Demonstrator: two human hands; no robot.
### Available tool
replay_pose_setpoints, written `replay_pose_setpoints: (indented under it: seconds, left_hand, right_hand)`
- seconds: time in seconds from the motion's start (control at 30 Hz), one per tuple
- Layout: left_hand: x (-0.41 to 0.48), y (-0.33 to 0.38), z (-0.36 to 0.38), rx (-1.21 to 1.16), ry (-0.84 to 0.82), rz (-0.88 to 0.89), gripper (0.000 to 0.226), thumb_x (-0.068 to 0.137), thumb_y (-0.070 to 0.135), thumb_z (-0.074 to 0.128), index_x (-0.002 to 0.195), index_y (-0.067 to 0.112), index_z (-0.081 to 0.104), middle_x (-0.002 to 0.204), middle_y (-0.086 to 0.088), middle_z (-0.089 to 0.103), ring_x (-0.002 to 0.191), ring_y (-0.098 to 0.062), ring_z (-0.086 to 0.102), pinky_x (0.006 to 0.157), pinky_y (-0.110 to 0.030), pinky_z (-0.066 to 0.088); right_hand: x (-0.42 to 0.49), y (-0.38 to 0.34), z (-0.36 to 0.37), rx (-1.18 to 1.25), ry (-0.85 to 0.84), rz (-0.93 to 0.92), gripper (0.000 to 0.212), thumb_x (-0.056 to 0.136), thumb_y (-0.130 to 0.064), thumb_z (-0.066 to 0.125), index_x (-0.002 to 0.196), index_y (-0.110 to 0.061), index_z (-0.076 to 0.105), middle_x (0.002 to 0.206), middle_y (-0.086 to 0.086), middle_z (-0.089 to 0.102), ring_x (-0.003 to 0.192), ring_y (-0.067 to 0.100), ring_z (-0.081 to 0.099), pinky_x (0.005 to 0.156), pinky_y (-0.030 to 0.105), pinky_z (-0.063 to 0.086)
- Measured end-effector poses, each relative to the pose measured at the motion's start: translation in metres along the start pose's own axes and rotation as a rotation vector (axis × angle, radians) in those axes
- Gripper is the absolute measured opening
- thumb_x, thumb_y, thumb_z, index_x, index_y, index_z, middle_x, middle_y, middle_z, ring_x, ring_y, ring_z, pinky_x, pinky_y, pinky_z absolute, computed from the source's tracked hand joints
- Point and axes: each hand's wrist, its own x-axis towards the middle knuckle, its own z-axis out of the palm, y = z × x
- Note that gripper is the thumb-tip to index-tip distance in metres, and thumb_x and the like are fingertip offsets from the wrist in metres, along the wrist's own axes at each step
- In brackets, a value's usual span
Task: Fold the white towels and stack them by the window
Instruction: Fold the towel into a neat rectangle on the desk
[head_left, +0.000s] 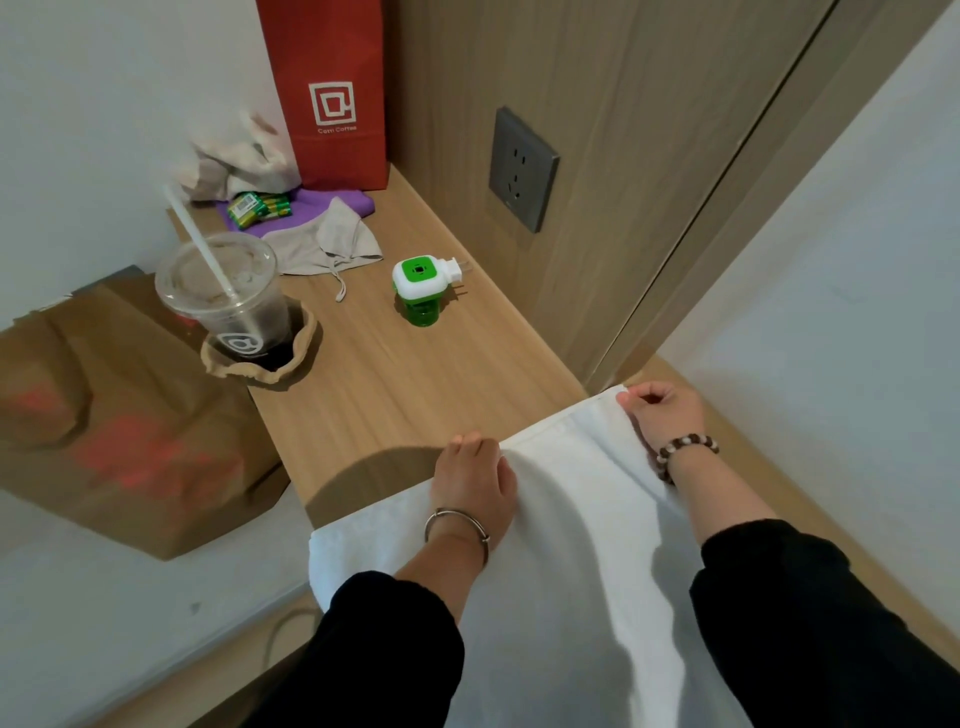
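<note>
A white towel (571, 545) lies spread over the near end of a long wooden ledge (395, 384), running from my hands down toward my body. My left hand (475, 480) grips the towel's far edge near its left corner, fingers curled down over the cloth. My right hand (662, 413) pinches the far right corner, close to the wooden wall panel. Both sleeves are black. The towel's near end is hidden below the frame.
Farther along the ledge stand a green plug-in device (422, 288), an iced drink cup with a straw (228, 296), a beige cloth (324, 244), purple cloth (311, 205) and a red paper bag (332, 93). A brown paper bag (119, 415) sits left. A wall socket (522, 169) faces the ledge.
</note>
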Motion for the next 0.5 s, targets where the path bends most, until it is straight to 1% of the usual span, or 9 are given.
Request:
replay_pose_setpoints:
  seconds: [0.07, 0.1, 0.17, 0.23, 0.3, 0.37, 0.4, 0.47, 0.5]
  left_hand:
    - [0.000, -0.001, 0.001, 0.004, 0.014, 0.004, 0.024, 0.077, 0.022, 0.037, 0.062, 0.010, 0.052, 0.067, -0.006, 0.056, 0.064, -0.028, 0.055, 0.059, -0.029, 0.047]
    - [-0.001, -0.001, 0.001, 0.006, 0.008, 0.004, 0.025, 0.077, 0.022, 0.037, 0.062, 0.010, 0.053, 0.068, -0.007, 0.056, 0.065, -0.028, 0.056, 0.059, -0.030, 0.047]
    - [-0.001, -0.001, 0.001, 0.013, -0.004, 0.010, 0.026, 0.077, 0.022, 0.037, 0.063, 0.009, 0.054, 0.069, -0.008, 0.057, 0.065, -0.029, 0.056, 0.059, -0.031, 0.049]
    - [0.000, 0.000, -0.001, -0.001, -0.020, 0.010, 0.026, 0.078, 0.022, 0.036, 0.062, 0.009, 0.053, 0.067, -0.008, 0.056, 0.063, -0.029, 0.055, 0.058, -0.031, 0.049]
    - [0.002, 0.000, -0.003, -0.029, -0.013, 0.021, 0.028, 0.080, 0.023, 0.034, 0.062, 0.009, 0.050, 0.067, -0.009, 0.053, 0.063, -0.030, 0.053, 0.057, -0.032, 0.047]
    - [0.002, 0.001, -0.009, -0.077, -0.056, 0.005, 0.033, 0.087, 0.025, 0.030, 0.071, 0.007, 0.053, 0.075, -0.013, 0.056, 0.073, -0.032, 0.053, 0.064, -0.036, 0.046]
    - [0.003, 0.000, -0.015, -0.080, -0.119, -0.025, 0.033, 0.093, 0.027, 0.031, 0.080, 0.007, 0.054, 0.083, -0.014, 0.059, 0.081, -0.033, 0.054, 0.068, -0.036, 0.043]
    - [0.006, -0.006, -0.022, 0.053, -0.215, -0.077, 0.029, 0.100, 0.031, 0.034, 0.098, 0.010, 0.053, 0.095, -0.014, 0.064, 0.093, -0.035, 0.057, 0.069, -0.033, 0.036]
    - [0.007, -0.009, -0.026, 0.117, -0.254, -0.091, 0.029, 0.101, 0.034, 0.034, 0.104, 0.012, 0.052, 0.098, -0.013, 0.065, 0.096, -0.035, 0.058, 0.069, -0.033, 0.036]
  right_hand:
    - [0.001, -0.001, 0.006, 0.023, -0.008, 0.007, 0.022, 0.080, -0.006, 0.073, 0.064, -0.016, 0.061, 0.081, 0.007, 0.063, 0.073, 0.017, 0.055, 0.070, 0.023, 0.045]
    - [0.001, -0.001, 0.008, 0.024, -0.003, 0.006, 0.019, 0.080, -0.006, 0.074, 0.067, -0.013, 0.063, 0.082, 0.007, 0.063, 0.076, 0.018, 0.055, 0.073, 0.024, 0.043]
    - [0.000, -0.002, 0.011, 0.010, 0.023, 0.006, 0.011, 0.080, -0.006, 0.073, 0.073, -0.010, 0.065, 0.079, 0.006, 0.063, 0.074, 0.018, 0.054, 0.073, 0.023, 0.041]
    - [0.000, 0.000, 0.013, 0.005, 0.047, 0.000, 0.018, 0.080, -0.007, 0.073, 0.067, -0.012, 0.063, 0.072, 0.001, 0.061, 0.072, 0.018, 0.054, 0.072, 0.024, 0.040]
    - [0.000, 0.003, 0.017, -0.008, 0.069, 0.011, 0.026, 0.080, -0.010, 0.073, 0.060, -0.021, 0.060, 0.067, -0.007, 0.060, 0.073, 0.021, 0.057, 0.077, 0.029, 0.045]
    - [-0.003, 0.006, 0.021, -0.065, 0.112, -0.009, 0.029, 0.081, -0.012, 0.072, 0.060, -0.025, 0.057, 0.065, -0.010, 0.059, 0.080, 0.026, 0.061, 0.090, 0.040, 0.048]
    - [-0.005, 0.007, 0.022, -0.090, 0.137, -0.030, 0.030, 0.082, -0.010, 0.069, 0.060, -0.025, 0.055, 0.064, -0.009, 0.058, 0.083, 0.029, 0.061, 0.093, 0.044, 0.047]
    - [-0.007, 0.009, 0.024, -0.124, 0.184, -0.074, 0.027, 0.086, -0.006, 0.062, 0.065, -0.022, 0.053, 0.069, -0.003, 0.059, 0.085, 0.031, 0.061, 0.083, 0.041, 0.050]
    - [-0.007, 0.010, 0.025, -0.153, 0.200, -0.098, 0.023, 0.087, -0.005, 0.058, 0.070, -0.019, 0.053, 0.074, 0.001, 0.059, 0.086, 0.032, 0.061, 0.077, 0.039, 0.049]
